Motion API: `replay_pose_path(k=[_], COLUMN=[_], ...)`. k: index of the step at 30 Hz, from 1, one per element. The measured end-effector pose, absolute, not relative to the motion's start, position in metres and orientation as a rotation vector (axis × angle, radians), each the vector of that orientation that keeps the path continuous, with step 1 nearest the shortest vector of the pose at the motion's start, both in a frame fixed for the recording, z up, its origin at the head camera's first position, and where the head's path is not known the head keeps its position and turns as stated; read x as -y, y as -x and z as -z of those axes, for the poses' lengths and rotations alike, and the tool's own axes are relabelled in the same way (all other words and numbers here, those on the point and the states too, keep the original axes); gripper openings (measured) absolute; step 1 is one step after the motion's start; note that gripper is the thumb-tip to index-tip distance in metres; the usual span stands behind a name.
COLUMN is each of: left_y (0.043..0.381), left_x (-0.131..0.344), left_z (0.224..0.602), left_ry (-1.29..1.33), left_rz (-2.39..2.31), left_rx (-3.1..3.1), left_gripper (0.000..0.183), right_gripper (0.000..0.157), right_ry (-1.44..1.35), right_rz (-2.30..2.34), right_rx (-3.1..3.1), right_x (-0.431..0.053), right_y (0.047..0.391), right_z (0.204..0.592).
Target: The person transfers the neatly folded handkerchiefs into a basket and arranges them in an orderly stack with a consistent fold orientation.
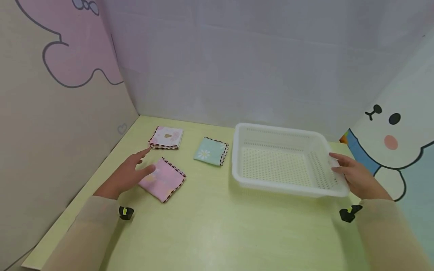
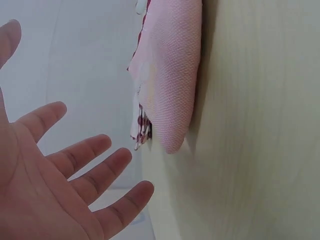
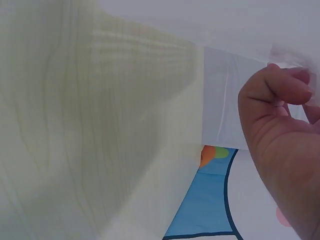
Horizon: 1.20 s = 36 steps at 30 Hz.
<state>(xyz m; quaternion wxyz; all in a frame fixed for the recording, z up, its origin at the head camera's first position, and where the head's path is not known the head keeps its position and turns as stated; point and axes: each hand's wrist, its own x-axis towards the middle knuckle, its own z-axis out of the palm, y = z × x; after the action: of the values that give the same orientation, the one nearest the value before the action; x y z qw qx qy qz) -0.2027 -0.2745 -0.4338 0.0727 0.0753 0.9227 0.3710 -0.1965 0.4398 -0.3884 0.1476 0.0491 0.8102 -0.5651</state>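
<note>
A white plastic basket (image 1: 271, 182) with a perforated bottom is at the right of the table, its right rim gripped by my right hand (image 1: 357, 177). In the right wrist view the thumb and fingers of that hand (image 3: 280, 120) curl at the basket's edge. My left hand (image 1: 130, 175), fingers spread, hovers over the left side of a folded pink cloth (image 1: 166, 180). The left wrist view shows this hand (image 2: 65, 185) apart from the pink cloth (image 2: 175, 75). Behind lies a folded white-and-pink cloth (image 1: 167, 137); a folded mint-green cloth (image 1: 210, 152) with daisies lies between it and the basket.
The pale yellow-green table (image 1: 210, 233) meets a whitish back wall (image 1: 230, 67). Cartoon-printed panels stand at the left (image 1: 68, 124) and right (image 1: 410, 150), the right one close beside my right hand.
</note>
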Motion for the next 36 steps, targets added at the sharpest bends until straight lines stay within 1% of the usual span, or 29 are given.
replay_pose_path(k=[9, 19, 27, 31, 36], left_y=[0.199, 0.202, 0.206, 0.211, 0.215], left_x=[0.279, 0.285, 0.280, 0.276, 0.271], left_z=[0.438, 0.449, 0.451, 0.454, 0.456], left_ry=[-0.235, -0.176, -0.134, -0.145, -0.158], left_rz=[-1.027, -1.075, -1.080, -0.994, -0.943], left_rx=[-2.758, -2.691, -2.642, -2.696, -2.731], left_gripper=[0.078, 0.066, 0.058, 0.057, 0.063], right_gripper=[0.068, 0.068, 0.069, 0.068, 0.069], right_ry=[-0.248, -0.236, -0.237, -0.242, -0.243], right_rz=[1.761, 1.640, 1.688, 1.673, 1.662], right_rx=[-2.229, -2.280, -2.250, -2.270, -2.267], right_x=[-0.438, -0.440, -0.444, -0.441, -0.441], right_y=[0.199, 0.197, 0.194, 0.197, 0.197], right_z=[0.395, 0.391, 0.392, 0.394, 0.393])
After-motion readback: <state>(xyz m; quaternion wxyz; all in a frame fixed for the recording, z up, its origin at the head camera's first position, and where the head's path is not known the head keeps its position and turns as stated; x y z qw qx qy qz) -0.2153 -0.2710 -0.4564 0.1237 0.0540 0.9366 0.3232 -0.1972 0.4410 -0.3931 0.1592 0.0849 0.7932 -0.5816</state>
